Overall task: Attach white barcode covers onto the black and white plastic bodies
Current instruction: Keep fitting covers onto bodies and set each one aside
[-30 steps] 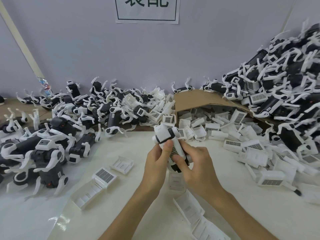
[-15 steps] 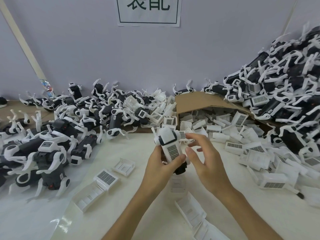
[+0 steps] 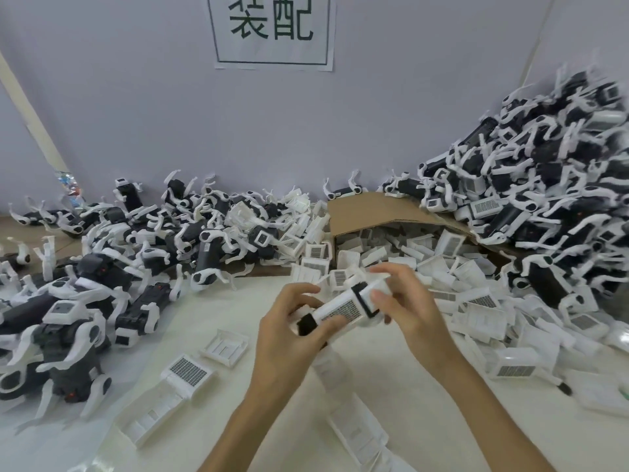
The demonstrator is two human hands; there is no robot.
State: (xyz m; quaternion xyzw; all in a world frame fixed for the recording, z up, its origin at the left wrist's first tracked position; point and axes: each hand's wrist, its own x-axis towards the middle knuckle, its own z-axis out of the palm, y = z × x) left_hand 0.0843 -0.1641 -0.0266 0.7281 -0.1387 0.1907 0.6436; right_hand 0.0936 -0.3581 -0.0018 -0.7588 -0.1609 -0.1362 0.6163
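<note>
Closest to me, at the bottom of the frame, a few loose white covers (image 3: 357, 434) lie open side up on the pale table (image 3: 442, 413). Another cover (image 3: 188, 371), at lower left, shows its barcode grid, and a smaller one (image 3: 224, 345) lies just beyond it.

Above these, at the centre of the frame, both hands hold one black and white body (image 3: 343, 310) off the table. It lies slanted, its black end low and to the left, its white end higher and to the right. The left hand (image 3: 289, 338) is curled round the black end, thumb lying along the underside edge. The right hand (image 3: 405, 308) grips the white end, fingers bent over the top and thumb pressed on the near face. A barcode cover (image 3: 340, 311) sits on the side of the body turned up toward me; I cannot tell whether it is fully seated.

To the left of the hands sprawls a heap of bodies (image 3: 102, 267) with white curved legs, some lying on their sides. Behind the hands a cardboard box (image 3: 367, 209) lies tipped over, covers spilling (image 3: 473, 301) from its mouth across the right of the table. At far right a taller pile (image 3: 544, 199) of bodies climbs the lilac wall (image 3: 153, 114). At top centre a paper sign (image 3: 272, 28) with dark characters is stuck to that wall.
</note>
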